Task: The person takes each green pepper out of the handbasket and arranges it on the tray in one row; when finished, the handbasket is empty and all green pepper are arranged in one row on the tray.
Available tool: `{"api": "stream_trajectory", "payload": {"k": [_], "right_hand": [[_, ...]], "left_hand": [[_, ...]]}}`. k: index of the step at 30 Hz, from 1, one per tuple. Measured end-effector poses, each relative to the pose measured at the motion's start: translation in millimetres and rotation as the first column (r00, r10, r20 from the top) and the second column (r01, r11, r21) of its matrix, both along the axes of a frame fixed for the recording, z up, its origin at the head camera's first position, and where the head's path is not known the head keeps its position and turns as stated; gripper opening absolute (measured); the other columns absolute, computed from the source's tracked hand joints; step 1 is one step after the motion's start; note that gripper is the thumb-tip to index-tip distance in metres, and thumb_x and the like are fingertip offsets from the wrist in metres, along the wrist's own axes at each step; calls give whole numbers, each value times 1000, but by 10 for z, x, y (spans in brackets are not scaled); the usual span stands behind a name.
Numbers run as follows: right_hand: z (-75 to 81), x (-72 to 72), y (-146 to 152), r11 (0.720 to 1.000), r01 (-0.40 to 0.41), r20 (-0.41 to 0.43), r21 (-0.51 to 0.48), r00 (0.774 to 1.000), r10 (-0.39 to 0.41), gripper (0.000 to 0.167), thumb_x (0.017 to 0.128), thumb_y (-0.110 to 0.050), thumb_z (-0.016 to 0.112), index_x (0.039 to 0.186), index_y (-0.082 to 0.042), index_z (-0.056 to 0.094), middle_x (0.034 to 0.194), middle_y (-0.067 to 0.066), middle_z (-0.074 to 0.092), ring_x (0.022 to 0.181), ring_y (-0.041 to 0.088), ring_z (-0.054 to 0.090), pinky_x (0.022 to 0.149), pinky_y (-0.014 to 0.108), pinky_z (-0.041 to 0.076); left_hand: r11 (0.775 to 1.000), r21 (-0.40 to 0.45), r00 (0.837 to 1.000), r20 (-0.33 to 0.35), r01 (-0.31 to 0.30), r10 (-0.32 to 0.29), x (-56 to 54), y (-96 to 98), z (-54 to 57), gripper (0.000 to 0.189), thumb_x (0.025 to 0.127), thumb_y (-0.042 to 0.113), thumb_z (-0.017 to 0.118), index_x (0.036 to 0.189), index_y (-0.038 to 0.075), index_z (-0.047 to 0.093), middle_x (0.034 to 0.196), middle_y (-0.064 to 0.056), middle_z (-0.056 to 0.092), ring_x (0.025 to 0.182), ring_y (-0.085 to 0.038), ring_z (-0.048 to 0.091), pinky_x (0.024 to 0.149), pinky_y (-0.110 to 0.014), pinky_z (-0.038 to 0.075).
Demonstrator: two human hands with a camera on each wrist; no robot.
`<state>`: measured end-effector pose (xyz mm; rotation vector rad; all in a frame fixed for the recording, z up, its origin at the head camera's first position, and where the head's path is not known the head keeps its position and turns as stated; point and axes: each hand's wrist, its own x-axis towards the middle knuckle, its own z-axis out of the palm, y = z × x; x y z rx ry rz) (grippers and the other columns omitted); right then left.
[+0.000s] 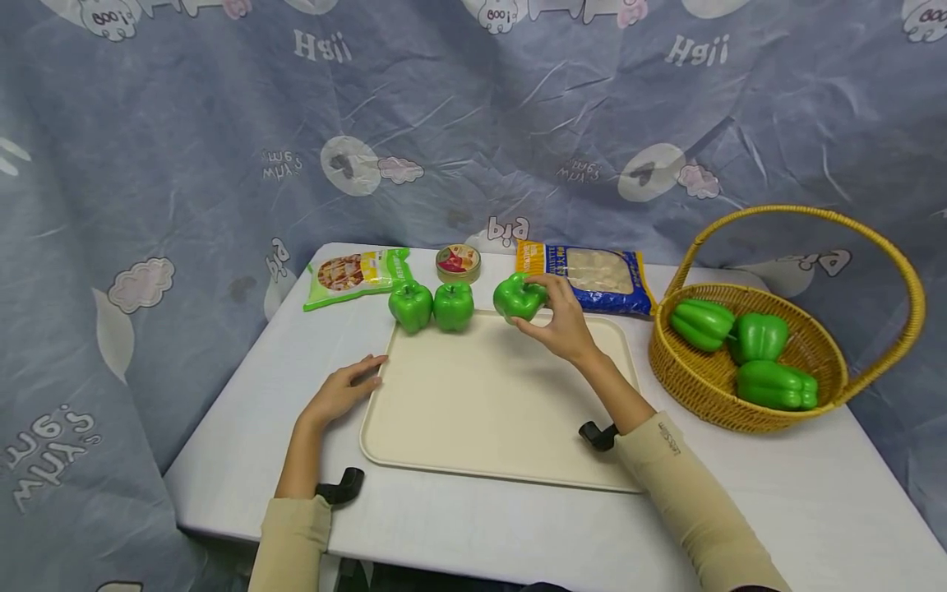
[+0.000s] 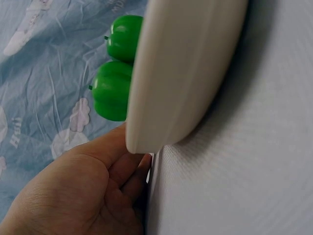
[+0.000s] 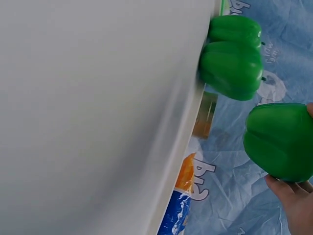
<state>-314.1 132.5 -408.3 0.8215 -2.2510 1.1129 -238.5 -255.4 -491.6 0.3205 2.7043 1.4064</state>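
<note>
In the head view my right hand [image 1: 560,322] grips a green bell pepper [image 1: 516,298], thumb below and fingers over its top. This pepper is above the far edge of the cream tray [image 1: 503,403]; the right wrist view shows the held pepper [image 3: 281,142] apart from the tray surface. Two more bell peppers, one on the left [image 1: 410,307] and one beside it [image 1: 454,307], stand upright side by side at the tray's far left. My left hand [image 1: 342,393] touches the tray's left edge, its fingers extended; the left wrist view shows the hand [image 2: 83,186] against the rim.
On the right stands a wicker basket [image 1: 695,395] with a tall handle, holding three bell peppers [image 1: 777,385]. Behind the tray lie a green food bag [image 1: 348,278], a round tin [image 1: 458,263] and a blue-yellow bag [image 1: 599,279]. A patterned curtain [image 1: 459,115] hangs behind the white table [image 1: 244,477].
</note>
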Motion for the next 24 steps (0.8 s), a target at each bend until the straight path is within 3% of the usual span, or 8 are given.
{"api": "stream_trajectory", "payload": {"k": [7, 15, 24], "right_hand": [[-121, -139, -25, 996, -4, 75, 89, 997, -3, 62, 71, -24, 80, 123, -10, 48, 121, 15, 44, 108, 31, 47, 85, 46, 47], [-245, -271, -106, 993, -12, 190, 115, 982, -10, 62, 73, -24, 80, 124, -10, 48, 120, 14, 48, 111, 31, 46, 90, 45, 44], [-321, -347, -173, 991, -30, 240, 133, 971, -3, 61, 74, -24, 79, 124, -9, 48, 124, 16, 50, 113, 33, 47, 93, 46, 42]], "left_hand": [[1000, -1, 1000, 15, -11, 11, 4, -2, 26, 44, 93, 29, 57, 135, 20, 50, 146, -12, 32, 136, -28, 24, 109, -49, 17], [1000, 4, 1000, 13, -7, 7, 0, 3, 16, 45, 92, 30, 57, 135, 18, 50, 146, -14, 32, 135, -31, 24, 108, -52, 16], [1000, 2, 1000, 6, -6, 6, -10, 0, -1, 45, 92, 30, 57, 135, 19, 50, 145, -14, 33, 135, -30, 24, 108, -52, 16]]}}
